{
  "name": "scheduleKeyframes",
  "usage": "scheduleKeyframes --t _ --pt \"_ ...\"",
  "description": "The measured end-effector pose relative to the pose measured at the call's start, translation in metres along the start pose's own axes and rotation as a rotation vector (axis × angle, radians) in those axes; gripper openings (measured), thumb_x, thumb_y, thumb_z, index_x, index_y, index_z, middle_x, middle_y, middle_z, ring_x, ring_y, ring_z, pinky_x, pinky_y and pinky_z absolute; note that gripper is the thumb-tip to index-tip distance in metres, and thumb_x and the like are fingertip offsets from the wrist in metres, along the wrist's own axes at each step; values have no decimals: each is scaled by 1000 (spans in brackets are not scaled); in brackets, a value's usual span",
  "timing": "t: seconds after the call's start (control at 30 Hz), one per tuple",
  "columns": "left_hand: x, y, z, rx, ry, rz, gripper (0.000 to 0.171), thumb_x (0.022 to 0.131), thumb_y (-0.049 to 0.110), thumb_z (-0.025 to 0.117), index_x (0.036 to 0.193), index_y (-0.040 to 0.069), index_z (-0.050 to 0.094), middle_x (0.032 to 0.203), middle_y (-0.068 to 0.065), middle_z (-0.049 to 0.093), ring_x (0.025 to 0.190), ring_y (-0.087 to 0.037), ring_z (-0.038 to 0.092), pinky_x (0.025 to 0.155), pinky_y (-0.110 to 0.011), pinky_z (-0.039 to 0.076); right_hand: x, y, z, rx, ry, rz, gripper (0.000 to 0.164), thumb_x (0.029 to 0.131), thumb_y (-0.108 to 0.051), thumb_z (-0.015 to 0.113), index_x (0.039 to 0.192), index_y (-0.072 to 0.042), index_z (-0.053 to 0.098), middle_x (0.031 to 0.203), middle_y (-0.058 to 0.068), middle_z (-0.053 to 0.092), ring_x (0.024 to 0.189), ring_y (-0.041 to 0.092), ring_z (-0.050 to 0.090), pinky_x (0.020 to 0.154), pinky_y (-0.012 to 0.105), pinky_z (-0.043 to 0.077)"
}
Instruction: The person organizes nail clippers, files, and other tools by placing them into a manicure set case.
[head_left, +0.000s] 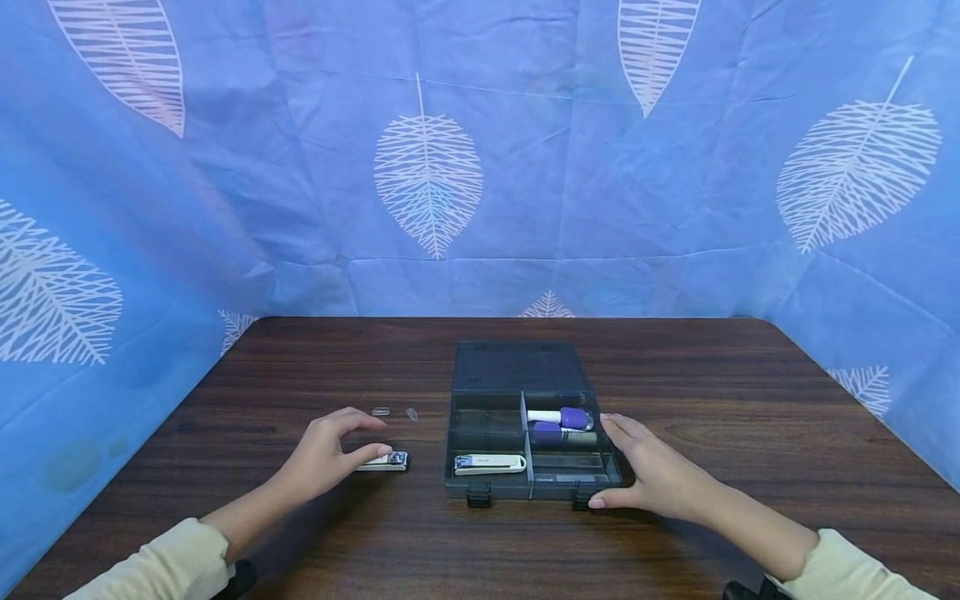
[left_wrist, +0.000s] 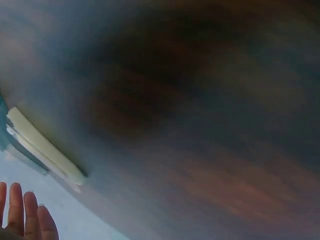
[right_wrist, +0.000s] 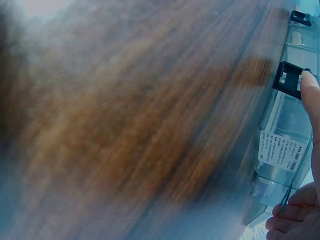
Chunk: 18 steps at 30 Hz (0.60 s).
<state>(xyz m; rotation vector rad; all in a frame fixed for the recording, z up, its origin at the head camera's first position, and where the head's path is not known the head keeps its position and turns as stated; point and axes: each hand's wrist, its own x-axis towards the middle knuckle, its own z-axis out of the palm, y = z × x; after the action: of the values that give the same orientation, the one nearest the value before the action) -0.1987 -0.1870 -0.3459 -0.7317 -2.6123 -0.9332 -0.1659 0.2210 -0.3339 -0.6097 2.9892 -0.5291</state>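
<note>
A nail clipper (head_left: 399,460) lies on the table under my left hand (head_left: 326,450). The left thumb tip is at its top, and the other fingers arch loosely above. In the left wrist view, a pale clipper (left_wrist: 47,147) shows apart from the straight fingers (left_wrist: 31,212). My right hand (head_left: 660,471) holds the near right corner of an open dark plastic case (head_left: 517,367), its thumb by the front latch (right_wrist: 290,80) and its fingers along the side. Inside the case are another nail clipper (head_left: 491,464) and two purple nail polish bottles (head_left: 576,418).
Two small clear nail-shaped pieces, one (head_left: 381,411) beside the other (head_left: 412,413), lie beyond the left hand. A pale divider (head_left: 527,442) splits the case. Behind the dark wooden table (head_left: 712,367) hangs a blue leaf-print cloth (head_left: 570,192).
</note>
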Motion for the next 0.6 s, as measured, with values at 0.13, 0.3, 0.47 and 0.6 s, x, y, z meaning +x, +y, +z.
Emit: scheduleKeyframes --t 0.13,0.3,0.47,0.6 --pt "-4 -8 -2 15 -2 -26 27 78 20 74 99 3 69 97 -4 68 89 -22 64 73 -38 53 1 0 1 -5 -2 0 110 67 -69 65 138 9 34 140 31 36 126 47 38 94 58 40" --pt "-8 -17 -4 59 -25 -66 27 77 20 75 99 5 70 97 -5 69 92 -24 65 74 -37 53 1 0 0 -8 -7 -1 110 67 -69 64 139 9 34 140 31 36 126 47 38 94 58 40" --pt "-12 -25 -7 38 -121 -106 32 76 23 75 101 5 68 98 -5 68 89 -22 62 69 -26 49 1 0 -1 -10 -7 1 110 67 -69 65 139 9 34 140 31 35 126 47 38 94 58 40" --pt "-14 -30 -9 23 -187 -126 33 76 24 74 102 6 68 98 -3 66 89 -20 61 71 -25 50 1 0 -1 -13 -8 7 111 66 -69 65 139 9 34 140 31 36 126 48 38 94 58 40"
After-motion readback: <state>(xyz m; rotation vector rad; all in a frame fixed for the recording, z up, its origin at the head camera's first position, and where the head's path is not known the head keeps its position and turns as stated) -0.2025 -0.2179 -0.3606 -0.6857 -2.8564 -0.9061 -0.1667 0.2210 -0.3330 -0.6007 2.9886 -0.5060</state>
